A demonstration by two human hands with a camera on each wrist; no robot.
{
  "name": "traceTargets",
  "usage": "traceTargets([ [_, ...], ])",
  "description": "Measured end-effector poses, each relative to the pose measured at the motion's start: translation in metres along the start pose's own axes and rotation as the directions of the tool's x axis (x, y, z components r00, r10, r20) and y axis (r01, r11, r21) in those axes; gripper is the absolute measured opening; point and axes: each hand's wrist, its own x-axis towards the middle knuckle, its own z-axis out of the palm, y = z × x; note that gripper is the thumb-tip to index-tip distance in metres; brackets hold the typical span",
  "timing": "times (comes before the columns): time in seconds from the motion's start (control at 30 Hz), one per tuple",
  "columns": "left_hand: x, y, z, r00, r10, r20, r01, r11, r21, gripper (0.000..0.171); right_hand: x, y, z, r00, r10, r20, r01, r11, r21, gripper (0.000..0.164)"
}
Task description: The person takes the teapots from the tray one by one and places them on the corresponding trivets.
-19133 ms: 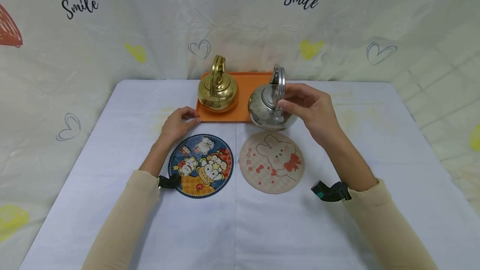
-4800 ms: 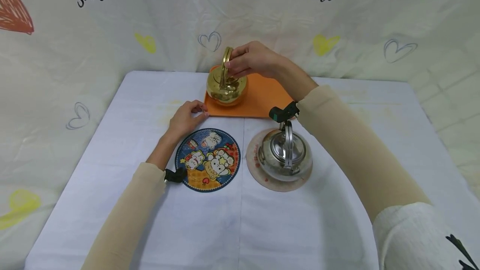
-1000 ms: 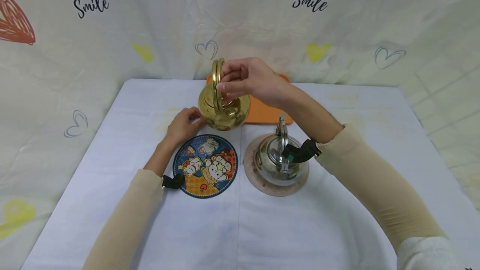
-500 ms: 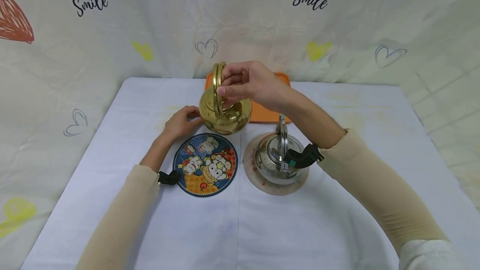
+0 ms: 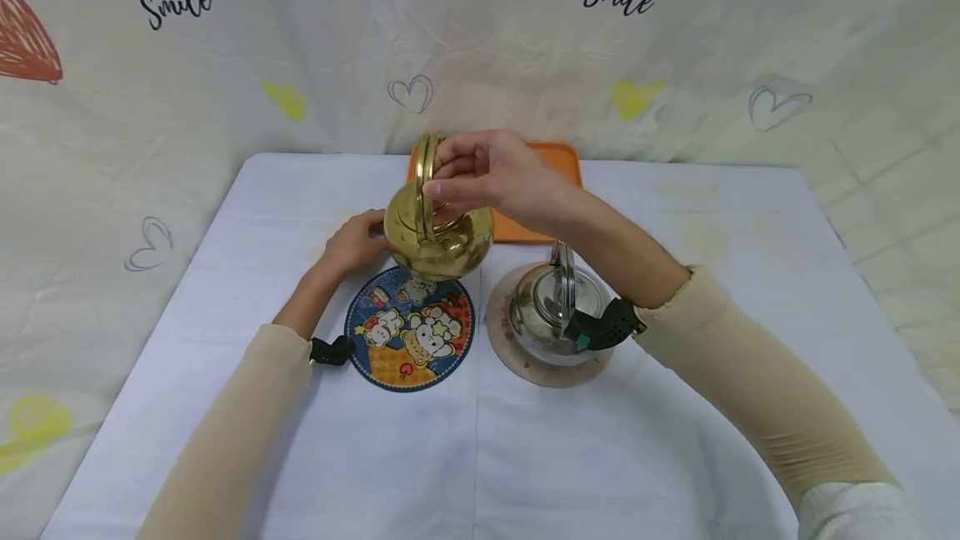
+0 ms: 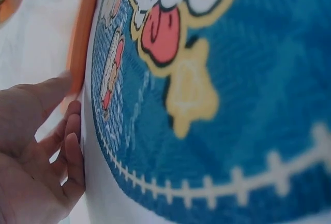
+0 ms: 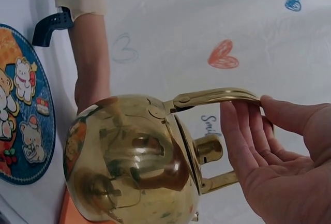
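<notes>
A shiny gold kettle hangs from my right hand, whose fingers and thumb hold its upright handle. The kettle is over the front left of the orange tray and overlaps the far edge of the blue cartoon mat. My left hand is at the tray's near left corner. In the left wrist view its thumb and fingers close about the orange rim; the kettle hides the fingertips in the head view. A silver kettle stands on the pink round mat.
A white cloth covers the table. Behind its far edge hangs a pale backdrop printed with hearts and the word "Smile". My right forearm passes beside the silver kettle, and its wrist camera partly hides that kettle.
The gold kettle was first on the tray, then lifted; in the last second it moved toward me. The silver kettle went from right hand to pink mat earlier. My left hand stayed by the tray.
</notes>
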Motion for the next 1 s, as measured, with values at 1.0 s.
traceTargets([
  [1.0,0.002,-0.008,-0.003,0.999,0.047,0.02,-0.045,0.994,-0.101,0.044,-0.017,0.007,0.024,0.999,-0.001,0.04,-0.001,0.999,0.034,0.011],
])
